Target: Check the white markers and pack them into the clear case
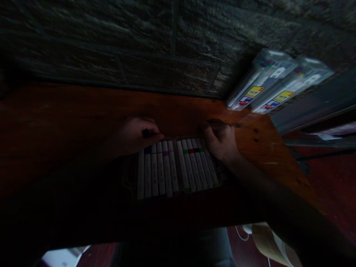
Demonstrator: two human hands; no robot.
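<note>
A clear plastic marker case (178, 138) lies opened flat on the wooden table, in deep shade. White markers (159, 174) fill its left half side by side, with blue and purple bands near their upper ends. More white markers (196, 167) lie in the right half, banded green, red and black. My left hand (136, 134) is at the upper left of the case, thumb and forefinger brought together by the marker tops. Curled at the upper right corner is my right hand (221, 140), covering the ends of the outermost markers. Anything within either hand's fingers is hidden.
Two clear cases of markers (250, 85) (289, 89) with yellow and blue labels stand leaning against the dark brick wall (144, 48) at the back right. The wooden table (69, 111) ends on the right above a reddish floor (330, 178). A beige rounded object (264, 237) shows below.
</note>
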